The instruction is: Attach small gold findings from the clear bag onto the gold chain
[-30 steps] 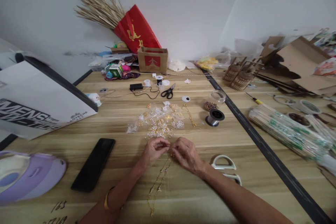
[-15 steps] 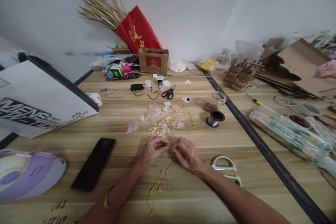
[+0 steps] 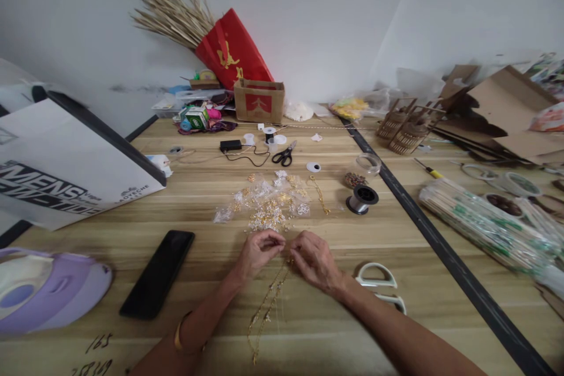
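Observation:
My left hand [image 3: 258, 252] and my right hand [image 3: 315, 259] meet over the wooden table [image 3: 308, 329], fingers pinched together on the top end of a gold beaded chain [image 3: 267, 305]. The chain trails from between the fingertips toward me across the table. Just beyond my hands lies a heap of small gold and silver charms on clear plastic bags [image 3: 268, 205]. White-handled scissors [image 3: 381, 285] lie by my right wrist.
A black phone [image 3: 158, 273] lies left of my hands, a lilac and white device [image 3: 44, 291] further left, a white paper bag [image 3: 66, 170] behind it. Black scissors [image 3: 283, 154], a wire spool [image 3: 362, 198], a bead jar [image 3: 355, 178] and a red bag [image 3: 231, 53] sit beyond. Bundled sticks [image 3: 484, 223] lie right.

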`<state>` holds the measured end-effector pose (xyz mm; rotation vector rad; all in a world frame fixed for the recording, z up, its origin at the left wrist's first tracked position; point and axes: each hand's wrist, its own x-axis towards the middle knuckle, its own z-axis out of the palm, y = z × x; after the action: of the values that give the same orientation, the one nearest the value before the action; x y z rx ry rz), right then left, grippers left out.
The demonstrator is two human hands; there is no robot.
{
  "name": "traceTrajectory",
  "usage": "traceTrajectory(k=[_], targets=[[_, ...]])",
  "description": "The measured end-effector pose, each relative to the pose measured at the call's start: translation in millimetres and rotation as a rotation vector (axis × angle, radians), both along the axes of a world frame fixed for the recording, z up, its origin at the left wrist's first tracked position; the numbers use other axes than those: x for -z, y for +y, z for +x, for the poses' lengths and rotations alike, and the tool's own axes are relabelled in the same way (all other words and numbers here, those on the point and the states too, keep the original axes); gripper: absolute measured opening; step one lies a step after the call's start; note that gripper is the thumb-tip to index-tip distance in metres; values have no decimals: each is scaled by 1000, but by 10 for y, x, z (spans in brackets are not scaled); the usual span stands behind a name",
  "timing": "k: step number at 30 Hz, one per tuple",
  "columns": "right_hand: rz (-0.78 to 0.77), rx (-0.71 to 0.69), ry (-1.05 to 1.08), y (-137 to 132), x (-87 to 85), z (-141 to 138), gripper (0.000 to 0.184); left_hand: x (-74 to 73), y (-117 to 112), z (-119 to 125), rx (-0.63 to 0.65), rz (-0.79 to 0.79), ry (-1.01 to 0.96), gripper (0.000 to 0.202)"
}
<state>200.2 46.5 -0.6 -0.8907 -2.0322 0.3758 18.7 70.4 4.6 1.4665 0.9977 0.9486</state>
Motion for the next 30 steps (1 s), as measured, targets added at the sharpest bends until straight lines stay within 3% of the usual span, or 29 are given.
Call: traceTrajectory(k=[6,15,30], targets=[[-14,-5,-4,-6,-17,-1,8,5,-8,9,-1,73,30,5],[-39,-7,-5,-4,4,-1,9,51,-20,26,-23,335,154,8],[-15,-3,-4,-8,-15,-2,9,9,-23,22,-16,221,118,6]])
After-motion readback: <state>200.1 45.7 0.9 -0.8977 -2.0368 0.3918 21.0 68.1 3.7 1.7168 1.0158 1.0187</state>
